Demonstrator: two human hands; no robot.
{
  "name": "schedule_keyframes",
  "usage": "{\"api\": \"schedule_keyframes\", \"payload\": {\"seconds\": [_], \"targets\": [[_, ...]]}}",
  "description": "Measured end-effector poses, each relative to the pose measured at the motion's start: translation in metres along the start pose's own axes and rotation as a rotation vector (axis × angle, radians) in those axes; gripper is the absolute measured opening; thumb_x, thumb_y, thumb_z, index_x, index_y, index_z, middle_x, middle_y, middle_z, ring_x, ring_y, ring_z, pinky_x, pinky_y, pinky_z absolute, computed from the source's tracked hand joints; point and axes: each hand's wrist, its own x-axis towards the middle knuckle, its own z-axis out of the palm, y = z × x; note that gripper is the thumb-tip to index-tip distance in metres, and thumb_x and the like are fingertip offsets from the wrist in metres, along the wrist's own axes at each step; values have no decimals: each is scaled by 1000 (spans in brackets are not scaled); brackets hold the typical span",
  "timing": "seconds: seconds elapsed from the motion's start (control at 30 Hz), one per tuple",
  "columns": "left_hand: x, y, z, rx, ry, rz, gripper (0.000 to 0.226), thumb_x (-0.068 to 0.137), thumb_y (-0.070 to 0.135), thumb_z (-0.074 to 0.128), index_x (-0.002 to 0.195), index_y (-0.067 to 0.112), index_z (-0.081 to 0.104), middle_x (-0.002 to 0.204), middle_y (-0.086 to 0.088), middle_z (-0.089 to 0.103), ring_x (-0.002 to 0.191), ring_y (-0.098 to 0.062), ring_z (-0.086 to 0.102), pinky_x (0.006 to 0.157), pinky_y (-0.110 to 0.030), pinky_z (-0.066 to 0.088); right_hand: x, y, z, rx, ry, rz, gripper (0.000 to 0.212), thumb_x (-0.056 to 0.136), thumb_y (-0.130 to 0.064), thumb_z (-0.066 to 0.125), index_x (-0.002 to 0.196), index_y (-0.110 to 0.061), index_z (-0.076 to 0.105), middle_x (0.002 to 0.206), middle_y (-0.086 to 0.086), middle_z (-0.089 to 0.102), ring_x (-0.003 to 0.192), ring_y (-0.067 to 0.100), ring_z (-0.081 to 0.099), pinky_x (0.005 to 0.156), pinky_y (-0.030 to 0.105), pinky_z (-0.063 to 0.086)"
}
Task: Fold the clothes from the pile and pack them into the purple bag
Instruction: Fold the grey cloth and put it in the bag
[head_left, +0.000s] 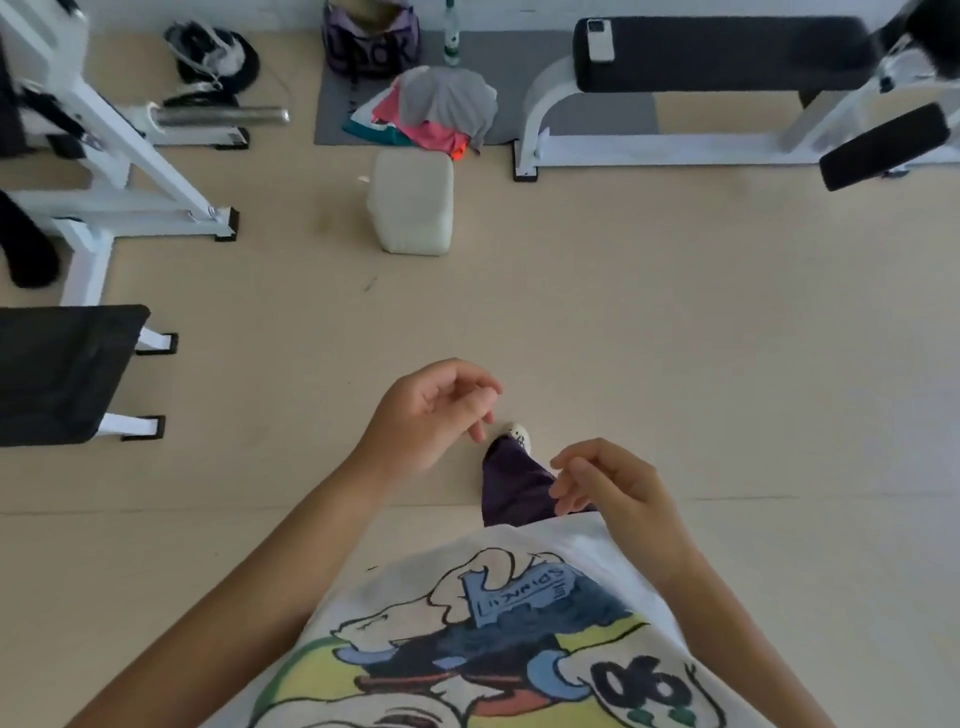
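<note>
A: While both arms hang in front of the torso, what are the hands doing?

B: left hand (431, 415) loose, fingers lightly curled, nothing in it. right hand (608, 483) same: relaxed curl, holding nothing. Both hover above the floor (675, 338), apart from each other, with a foot between them.

A: Pile?

B: pile of clothes (436, 111) sits on the near edge of the grey mat (571, 104), far side of the floor. Grey garment on top; pink, teal, orange bits under it. Unfolded heap.

A: Bag?

B: purple bag (371, 39) stands upright at the mat's far edge, just behind the pile, top open. Contents not readable from here.

A: Anything close by?

B: clear bottle (452, 36) upright just right of the bag. Pale block-shaped cushion (413, 202) on bare floor just nearer than the pile. White-framed bench with black pad (722, 52) right of the pile, its foot on the mat; phone (600, 39) lies on the pad's left end. More white gym frames (104, 156) along the floor's left edge, a chrome bar (221, 117) sticking out toward the mat.

A: Hands to pile?

B: well apart. Person wears a white printed tee (467, 649) and dark trousers (511, 488); one foot's toe shows.
</note>
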Motion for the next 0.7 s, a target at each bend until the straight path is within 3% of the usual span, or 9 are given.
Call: {"api": "schedule_keyframes", "payload": {"seconds": [0.23,0.37,0.47,0.57,0.7], "targets": [[150,53,-63,16,150,-110,22,96,12,60,90,27,74,78,-5,71,66,-17,65,68,-24,53,218,-143,-16,-79,-168,-109,22,97,-4,49,93,-13,69,77,8,70,69,27,66,66,24,51],[240,67,-107,-64,274,-119,13,90,21,62,89,27,74,77,-5,71,65,-19,65,67,-23,54,338,-208,-9,-86,-237,-181,18,94,-10,51,92,-9,68,76,10,69,68,28,65,66,22,51],[323,73,-138,-89,321,-126,21,94,14,62,87,30,74,75,-3,71,63,-16,65,65,-20,53,427,-245,-6,-114,-235,-203,19,93,-13,50,91,-8,69,75,11,69,69,30,65,65,23,51],[411,98,-172,-85,286,-140,23,93,13,62,86,32,74,74,0,71,62,-11,64,63,-17,51,506,-277,-12,-141,-192,-159,21,97,-6,49,91,-9,69,76,11,69,68,29,66,65,27,52],[529,160,-210,-65,164,-81,10,86,29,64,88,31,74,78,-1,72,66,-14,66,66,-20,53,587,-314,-36,-181,-131,-67,23,98,-8,49,91,-15,70,77,10,69,69,27,67,68,31,55]]}}
